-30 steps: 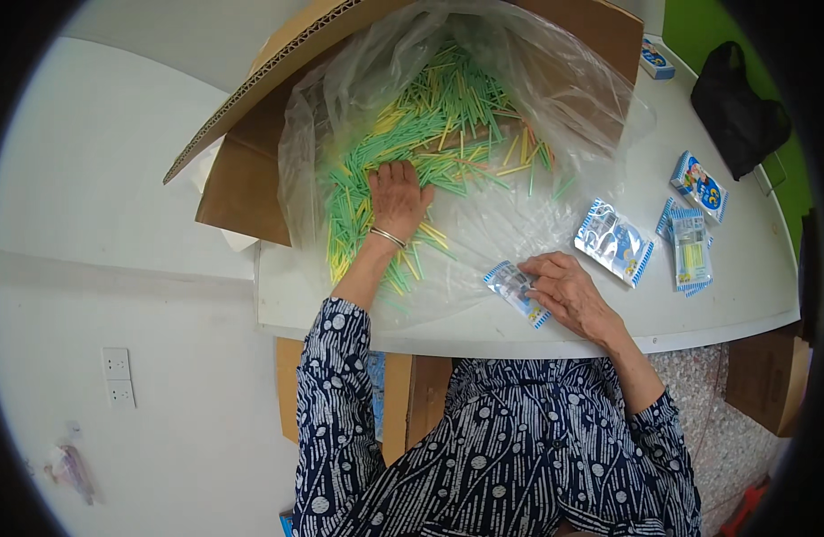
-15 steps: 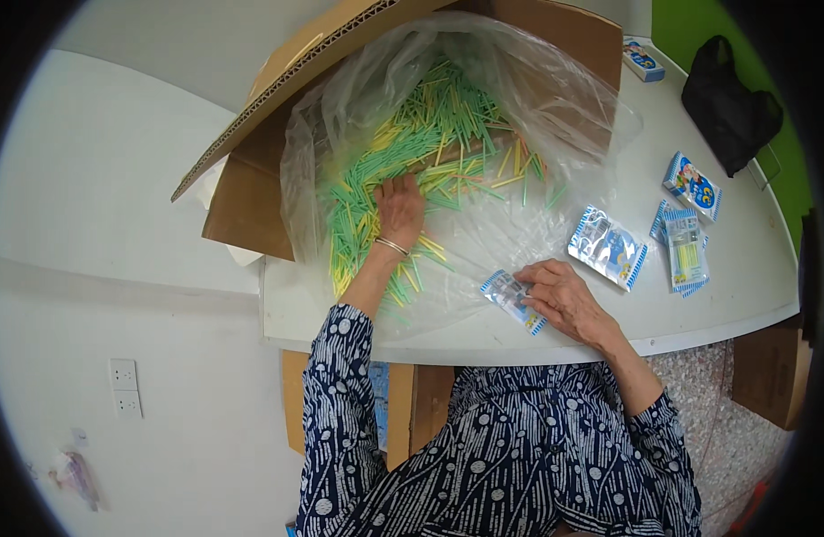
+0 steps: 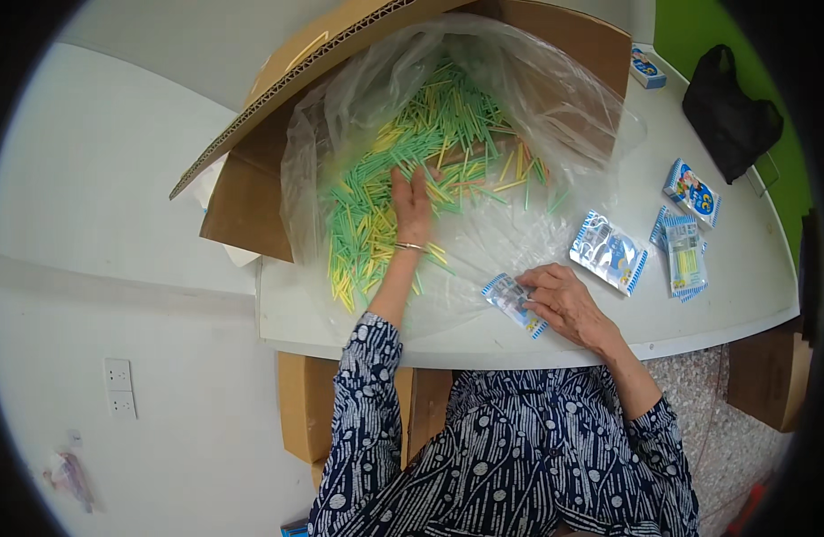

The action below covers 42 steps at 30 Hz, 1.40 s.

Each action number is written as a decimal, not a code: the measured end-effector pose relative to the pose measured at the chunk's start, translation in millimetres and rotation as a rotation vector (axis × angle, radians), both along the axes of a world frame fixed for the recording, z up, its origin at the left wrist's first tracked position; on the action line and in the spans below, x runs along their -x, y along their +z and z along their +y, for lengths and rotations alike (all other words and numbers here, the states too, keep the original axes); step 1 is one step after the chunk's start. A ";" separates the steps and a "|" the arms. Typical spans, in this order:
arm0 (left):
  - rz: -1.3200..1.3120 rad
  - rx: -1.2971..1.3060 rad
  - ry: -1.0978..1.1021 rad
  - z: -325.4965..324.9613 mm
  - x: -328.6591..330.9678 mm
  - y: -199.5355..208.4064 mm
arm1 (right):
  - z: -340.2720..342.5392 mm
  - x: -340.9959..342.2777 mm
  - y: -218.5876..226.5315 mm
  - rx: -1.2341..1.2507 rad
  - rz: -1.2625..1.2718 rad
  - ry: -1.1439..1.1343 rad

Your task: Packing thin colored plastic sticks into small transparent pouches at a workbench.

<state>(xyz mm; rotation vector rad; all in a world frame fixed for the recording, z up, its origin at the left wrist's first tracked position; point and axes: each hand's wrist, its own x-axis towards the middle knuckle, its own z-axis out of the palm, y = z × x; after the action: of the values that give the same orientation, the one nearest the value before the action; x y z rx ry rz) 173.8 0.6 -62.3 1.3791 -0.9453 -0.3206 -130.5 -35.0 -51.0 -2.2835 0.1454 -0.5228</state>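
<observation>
Left hand point(image 3: 412, 210) stretched forward, its fingers extended and slightly spread, reaches onto a heap of thin green and yellow sticks point(image 3: 367, 210); whether any are pinched there I cannot tell. Well apart from it, the right hand point(image 3: 562, 302) has its fingers bent closely over the right side of a small blue-and-white packet point(image 3: 510, 302), which lies slantwise near the front edge of the white counter point(image 3: 734, 309).

The sticks (a few reddish ones show among them) lie on a clear plastic liner point(image 3: 510, 246) that spills out of a tipped cardboard box point(image 3: 251, 210).

As for how far along things look: one packet with a see-through part point(image 3: 686, 257) seems to have yellow-green sticks inside, so I judge that one filled. It lies over another packet, mostly hidden, whose contents I cannot tell. A larger silvery packet point(image 3: 609, 252) lies just beside the right hand, with no sticks that I can make out, and the small packet under the fingers shows none clearly either. Plenty of loose sticks remain in the heap, so the work seems far from finished.

Farther off sit a blue box-shaped package point(image 3: 694, 192) and a black bag point(image 3: 730, 116).
</observation>
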 end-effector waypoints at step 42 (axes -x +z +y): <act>0.700 0.268 -0.009 7.2 37.8 35.9 | -4.7 -1.9 30.5 -0.704 0.102 -0.297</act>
<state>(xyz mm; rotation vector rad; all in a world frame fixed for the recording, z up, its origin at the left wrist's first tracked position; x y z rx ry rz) 136.0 7.8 -26.4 0.9119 -0.3912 -0.6106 -128.5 -39.7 -20.4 -1.6013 0.6237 -0.4161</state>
